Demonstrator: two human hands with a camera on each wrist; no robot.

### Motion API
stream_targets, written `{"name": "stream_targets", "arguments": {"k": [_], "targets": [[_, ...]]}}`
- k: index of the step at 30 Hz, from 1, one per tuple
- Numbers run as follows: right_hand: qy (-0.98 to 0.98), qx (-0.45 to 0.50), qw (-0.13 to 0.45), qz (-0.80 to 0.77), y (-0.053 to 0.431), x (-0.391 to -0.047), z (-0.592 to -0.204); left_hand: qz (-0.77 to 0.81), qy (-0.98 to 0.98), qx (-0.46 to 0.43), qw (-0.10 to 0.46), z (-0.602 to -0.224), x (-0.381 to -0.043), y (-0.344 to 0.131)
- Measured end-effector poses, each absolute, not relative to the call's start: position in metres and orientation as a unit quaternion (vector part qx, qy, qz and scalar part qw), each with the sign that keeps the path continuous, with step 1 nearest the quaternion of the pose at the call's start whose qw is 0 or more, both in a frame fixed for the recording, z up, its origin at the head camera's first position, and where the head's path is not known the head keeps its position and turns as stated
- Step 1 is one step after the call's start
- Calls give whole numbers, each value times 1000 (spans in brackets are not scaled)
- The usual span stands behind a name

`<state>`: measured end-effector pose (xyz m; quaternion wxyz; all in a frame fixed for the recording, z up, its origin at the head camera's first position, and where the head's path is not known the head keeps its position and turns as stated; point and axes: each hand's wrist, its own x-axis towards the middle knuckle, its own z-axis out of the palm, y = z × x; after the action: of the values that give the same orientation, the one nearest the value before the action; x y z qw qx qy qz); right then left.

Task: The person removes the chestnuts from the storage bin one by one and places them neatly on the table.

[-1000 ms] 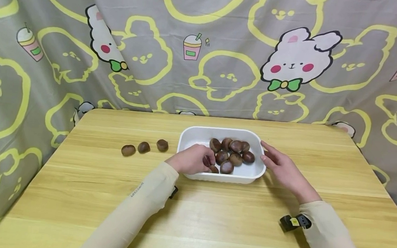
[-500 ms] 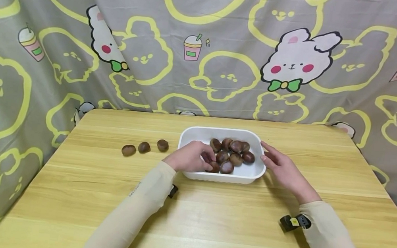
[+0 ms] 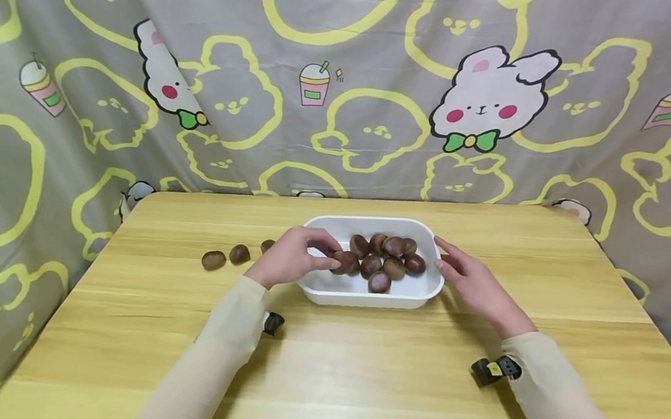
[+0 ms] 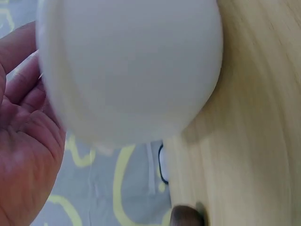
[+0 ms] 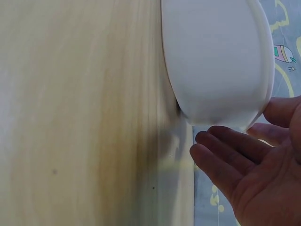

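A white plastic tray (image 3: 369, 300) holding several brown chestnuts (image 3: 393, 268) stands on the wooden table. Over its left end, my left hand (image 3: 294, 257) pinches a chestnut (image 3: 341, 262) between thumb and fingertips, overlapping other nuts in the head view. The left wrist view shows only the palm (image 4: 28, 146) beside the tray's outer wall; the pinched nut is hidden there. My right hand (image 3: 476, 284) rests at the tray's right end, thumb at the rim and the other fingers (image 5: 225, 153) loosely extended along the wall in the right wrist view.
Left of the tray, three chestnuts lie in a row on the table (image 3: 355, 387): one far left (image 3: 213, 260), one in the middle (image 3: 240, 254), and one (image 3: 267, 245) partly behind my left hand. A patterned grey curtain (image 3: 399, 54) hangs behind the table.
My left hand has lifted a chestnut from the tray's near left corner and shifted leftward and up with it. The right hand keeps its place at the tray. The head view has turned slightly.
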<state>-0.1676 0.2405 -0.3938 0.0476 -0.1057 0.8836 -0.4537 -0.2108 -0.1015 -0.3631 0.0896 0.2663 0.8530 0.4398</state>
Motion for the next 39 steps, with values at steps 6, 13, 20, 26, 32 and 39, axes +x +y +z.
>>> {"name": "stream_targets", "arguments": {"k": [6,13,20,26,32,39], "targets": [[889,-109,50,-443,239,-166,-393,467,854,211,88,-355,-209,-132],[899,-107,44,-423,240,-167,-390,446,880,155,48,-347,-203,-168],[900,-102,48,-420,241,-166,-387,404,907,115,33,-351,-191,-193],[899,-105,48,-423,240,-166,-389,384,911,138,63,-364,-185,-202],[895,-108,42,-430,242,-166,-394,351,916,175,87,-374,-188,-202],[894,-110,42,-431,241,-165,-392,309,930,174,100,-380,-189,-206]]}}
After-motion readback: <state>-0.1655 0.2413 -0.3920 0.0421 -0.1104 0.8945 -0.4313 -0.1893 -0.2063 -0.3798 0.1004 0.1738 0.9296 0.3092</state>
